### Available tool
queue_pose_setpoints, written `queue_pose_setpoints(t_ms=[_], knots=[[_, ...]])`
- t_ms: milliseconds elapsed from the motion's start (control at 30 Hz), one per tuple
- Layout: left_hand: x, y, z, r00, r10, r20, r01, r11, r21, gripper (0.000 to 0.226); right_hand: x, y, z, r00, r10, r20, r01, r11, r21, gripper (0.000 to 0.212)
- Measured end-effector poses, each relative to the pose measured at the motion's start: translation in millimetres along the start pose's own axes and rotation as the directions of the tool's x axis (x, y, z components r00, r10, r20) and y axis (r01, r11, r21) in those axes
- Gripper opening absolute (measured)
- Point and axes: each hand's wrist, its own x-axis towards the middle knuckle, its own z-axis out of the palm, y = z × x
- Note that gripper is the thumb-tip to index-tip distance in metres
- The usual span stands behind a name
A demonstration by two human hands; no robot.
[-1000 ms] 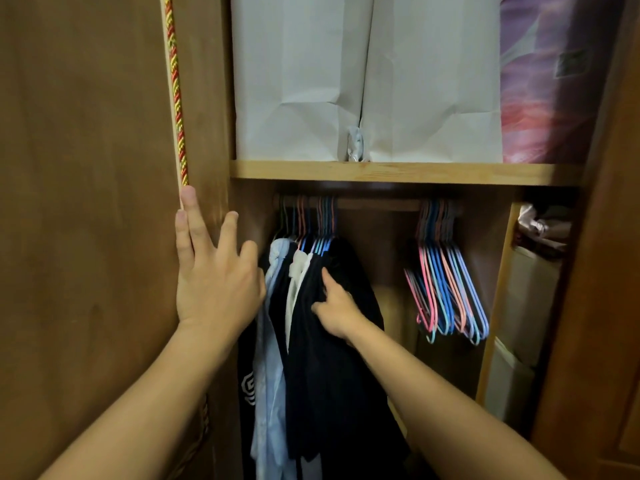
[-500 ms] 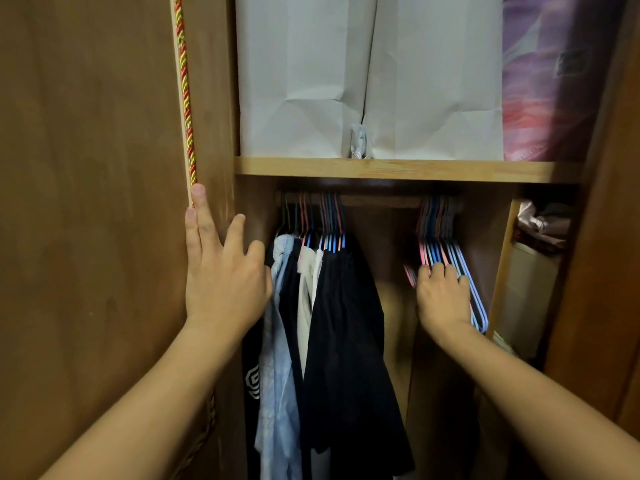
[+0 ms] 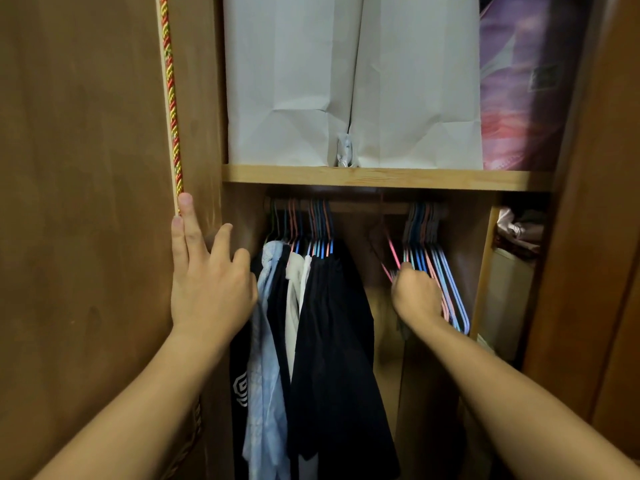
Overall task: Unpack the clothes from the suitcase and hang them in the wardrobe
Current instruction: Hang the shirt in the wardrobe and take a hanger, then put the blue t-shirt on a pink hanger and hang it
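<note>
Partway through, judging by the rail (image 3: 363, 206): already hanging at its left end, several garments (image 3: 322, 323) — dark ones, a pale blue one, a white one — on coloured hangers. Still waiting bare at the right end, a bunch of empty hangers (image 3: 438, 271), so probably more clothes left to bring; no suitcase anywhere in view, so impossible to say how many. Reaching in with the right hand (image 3: 417, 294), arm stretched forward, fingers curling round the lower wires of the leftmost empty hangers, likely picking one out. Bracing with the left hand (image 3: 207, 278), fingers straight and spread, flat against the edge of the open wardrobe door (image 3: 86, 237), gripping nothing, just beside the hanging garments.
</note>
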Motion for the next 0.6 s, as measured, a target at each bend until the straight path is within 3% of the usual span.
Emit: queue_pose_setpoints(t_ms=[200,300,367,433,500,533,567,600], knots=[[-3.4,0.8,-5.5,0.999,0.018,0.042,-0.018,1.000,0.003,0.023,-58.0,-3.0,8.5,0.996,0.022,-0.087,-0.004,0.979,0.203,0.021],[-15.9,15.0,-11.2,0.998,0.010,0.061,-0.003,0.993,-0.118,0.016,-128.3,20.3,14.8,0.990,0.013,-0.137,0.020,0.971,0.239,0.013],[-35.1,37.1,-6.5,0.996,0.025,0.091,0.003,0.957,-0.289,0.014,-189.2,41.8,23.3,0.984,0.026,-0.173,0.018,0.968,0.251,0.011],[-72.7,72.8,9.0,0.990,0.098,0.104,-0.028,0.848,-0.529,0.019,-262.5,65.1,34.3,0.992,0.096,-0.084,-0.066,0.950,0.304,0.011],[-131.5,118.6,20.0,0.969,0.153,0.194,0.053,0.638,-0.768,0.022,-342.9,85.9,39.6,0.981,0.191,0.022,-0.187,0.920,0.344,0.014],[-166.7,141.2,18.3,0.931,0.181,0.317,0.176,0.539,-0.824,0.021,-383.7,93.1,38.2,0.972,0.229,0.055,-0.233,0.904,0.357,0.023],[-209.2,163.7,19.3,0.848,0.236,0.474,0.328,0.469,-0.820,0.020,-424.6,99.2,36.9,0.959,0.268,0.093,-0.283,0.888,0.363,0.032],[-255.1,185.9,19.4,0.717,0.306,0.626,0.480,0.436,-0.762,0.018,-462.5,102.7,32.6,0.933,0.329,0.147,-0.360,0.859,0.363,0.036]])
